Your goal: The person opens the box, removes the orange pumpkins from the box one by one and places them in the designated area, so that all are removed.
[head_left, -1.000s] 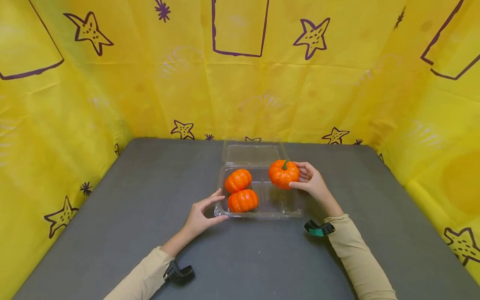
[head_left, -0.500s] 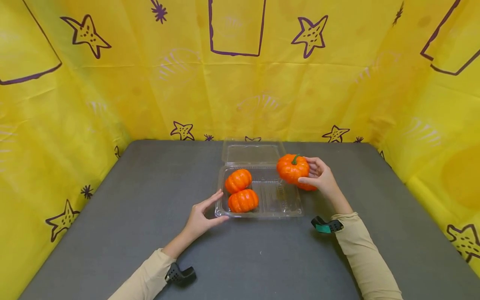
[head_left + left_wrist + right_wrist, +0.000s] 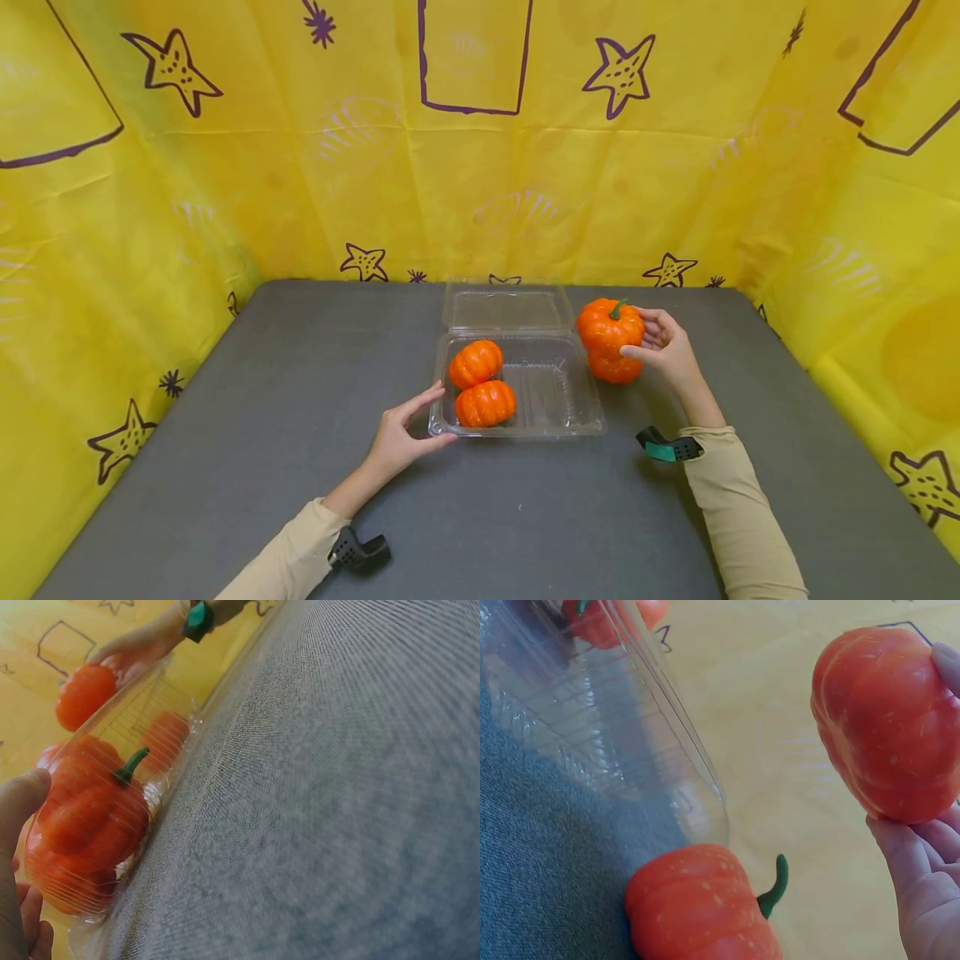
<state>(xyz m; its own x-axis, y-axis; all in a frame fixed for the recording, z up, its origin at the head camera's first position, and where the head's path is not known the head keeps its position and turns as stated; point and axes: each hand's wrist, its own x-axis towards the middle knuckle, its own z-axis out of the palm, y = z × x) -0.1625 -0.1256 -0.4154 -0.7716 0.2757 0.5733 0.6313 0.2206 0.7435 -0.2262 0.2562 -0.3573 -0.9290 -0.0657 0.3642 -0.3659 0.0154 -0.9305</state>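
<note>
My right hand (image 3: 671, 354) holds an orange toy pumpkin (image 3: 603, 327) with a green stem, thumb and fingers on opposite sides, raised beyond the container's right edge. Under it, a second pumpkin (image 3: 697, 904) rests on the table beside the container; in the head view the held one partly hides it. Two more pumpkins, a rear one (image 3: 476, 363) and a front one (image 3: 486, 404), sit in the left half of the clear plastic container (image 3: 536, 400). At that container's front left corner, my left hand (image 3: 396, 437) spreads its thumb and extended fingers against the edge.
The container's clear lid (image 3: 510, 310) lies folded back behind it, near the yellow patterned cloth (image 3: 480, 167) that walls the back and sides. Dark grey fabric covers the table (image 3: 517, 517). Each wrist wears a black device.
My right hand has carried its pumpkin rightward and a little farther back, from over the container to beyond its right edge, bringing the pumpkin underneath into view. My left hand stays in place.
</note>
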